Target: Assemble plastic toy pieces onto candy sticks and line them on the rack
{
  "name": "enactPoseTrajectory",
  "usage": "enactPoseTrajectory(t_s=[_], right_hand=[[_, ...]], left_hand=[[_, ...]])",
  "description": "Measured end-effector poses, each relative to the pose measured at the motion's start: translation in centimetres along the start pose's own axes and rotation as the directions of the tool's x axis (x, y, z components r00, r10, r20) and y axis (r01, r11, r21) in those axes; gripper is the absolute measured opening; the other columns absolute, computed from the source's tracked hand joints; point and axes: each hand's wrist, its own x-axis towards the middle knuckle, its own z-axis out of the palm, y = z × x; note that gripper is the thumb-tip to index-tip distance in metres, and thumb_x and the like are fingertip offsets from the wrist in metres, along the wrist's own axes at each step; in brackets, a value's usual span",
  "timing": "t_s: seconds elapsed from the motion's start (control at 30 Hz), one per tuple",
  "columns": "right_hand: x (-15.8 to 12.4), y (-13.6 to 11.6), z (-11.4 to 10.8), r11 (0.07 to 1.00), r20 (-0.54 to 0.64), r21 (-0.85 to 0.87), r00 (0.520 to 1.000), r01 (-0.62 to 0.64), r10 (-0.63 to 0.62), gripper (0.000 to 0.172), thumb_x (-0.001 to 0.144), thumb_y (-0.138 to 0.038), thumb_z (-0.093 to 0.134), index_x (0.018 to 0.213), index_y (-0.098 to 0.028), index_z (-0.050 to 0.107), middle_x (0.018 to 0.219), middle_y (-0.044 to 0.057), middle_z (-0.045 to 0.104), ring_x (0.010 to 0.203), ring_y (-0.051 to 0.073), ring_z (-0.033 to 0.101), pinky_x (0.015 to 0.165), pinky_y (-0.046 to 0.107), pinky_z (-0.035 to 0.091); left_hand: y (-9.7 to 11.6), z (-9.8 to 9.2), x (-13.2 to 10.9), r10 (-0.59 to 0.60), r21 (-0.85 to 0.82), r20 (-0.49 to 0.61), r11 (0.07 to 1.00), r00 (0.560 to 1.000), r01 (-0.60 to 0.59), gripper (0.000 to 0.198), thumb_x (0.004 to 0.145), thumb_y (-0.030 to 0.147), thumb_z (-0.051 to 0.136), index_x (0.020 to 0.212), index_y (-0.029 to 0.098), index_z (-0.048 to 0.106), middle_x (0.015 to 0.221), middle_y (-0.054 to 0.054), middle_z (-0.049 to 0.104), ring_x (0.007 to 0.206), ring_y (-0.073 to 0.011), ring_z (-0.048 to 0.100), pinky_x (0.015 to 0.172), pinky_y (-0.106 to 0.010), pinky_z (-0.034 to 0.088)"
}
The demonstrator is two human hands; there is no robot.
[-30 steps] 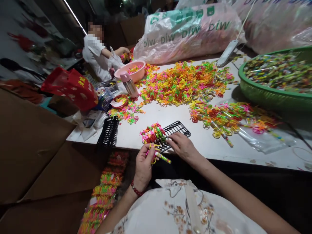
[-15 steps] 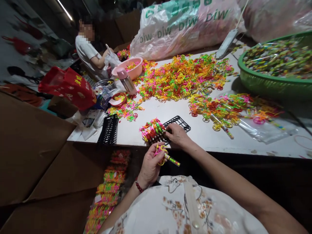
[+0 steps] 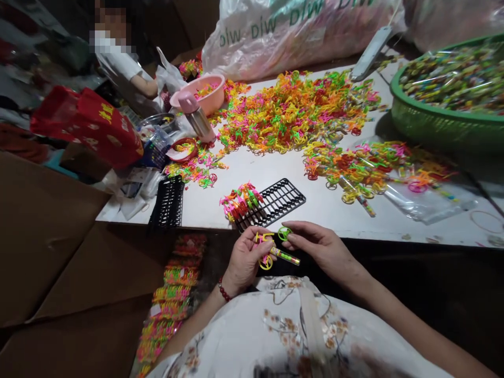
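My left hand (image 3: 243, 258) pinches a small yellow and pink plastic toy with a clear candy-filled tube (image 3: 289, 256) that sticks out to the right. Between the thumb and index finger of my right hand (image 3: 325, 245) is a small green plastic wheel (image 3: 284, 233), close to the toy but apart from it. Just beyond both hands, a black plastic rack (image 3: 284, 198) lies slanted near the table's front edge. Its left part carries a row of similar pink, red and orange toys (image 3: 242, 202).
A heap of bright plastic toys (image 3: 271, 121) covers the table's middle. More black racks (image 3: 167, 202) lie left, near a pink basin (image 3: 214, 97) and a steel flask (image 3: 199, 124). At right stands a green basket (image 3: 429, 118). A co-worker (image 3: 124, 79) is at far left.
My right hand has come away from the rack towards me, with a green wheel now showing in its fingers. My left hand still holds the toy. The view has shifted slightly.
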Motion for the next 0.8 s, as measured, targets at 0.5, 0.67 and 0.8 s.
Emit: enactPoseTrajectory(t_s=[0.5,0.67,0.8], right_hand=[[-1.1,0.3,1.3,0.997,0.040,0.074,0.999,0.031,-0.034,0.029,0.078,-0.036,0.075,0.102,-0.020,0.072,0.085,0.003,0.074,0.075,0.015,0.069,0.072,0.028,0.058],[-1.1,0.4,0.7,0.985,0.038,-0.118,0.992,0.124,-0.120,0.025,0.081,-0.034,0.072,0.103,-0.022,0.075,0.096,0.004,0.071,0.083,0.015,0.066,0.075,0.026,0.055],[-1.0,0.7,0.5,0.956,0.032,-0.225,0.983,0.185,-0.183,0.023,0.083,-0.034,0.070,0.103,-0.024,0.076,0.088,0.003,0.068,0.080,0.014,0.064,0.072,0.024,0.052]], left_hand=[[-0.6,0.1,-0.8,0.024,0.112,0.013,0.993,1.000,-0.025,0.029,0.075,0.028,0.079,0.093,0.013,0.061,0.076,-0.001,0.071,0.061,-0.0118,0.068,0.057,-0.022,0.058],[-0.7,0.2,-0.6,0.030,0.136,-0.003,0.990,1.000,-0.029,0.031,0.073,0.031,0.080,0.090,0.013,0.062,0.073,0.000,0.070,0.056,-0.0097,0.066,0.055,-0.020,0.056],[-0.9,0.3,-0.5,0.037,0.147,-0.016,0.988,0.999,-0.034,0.032,0.072,0.032,0.080,0.089,0.013,0.061,0.071,0.001,0.068,0.055,-0.0097,0.065,0.054,-0.022,0.056]])
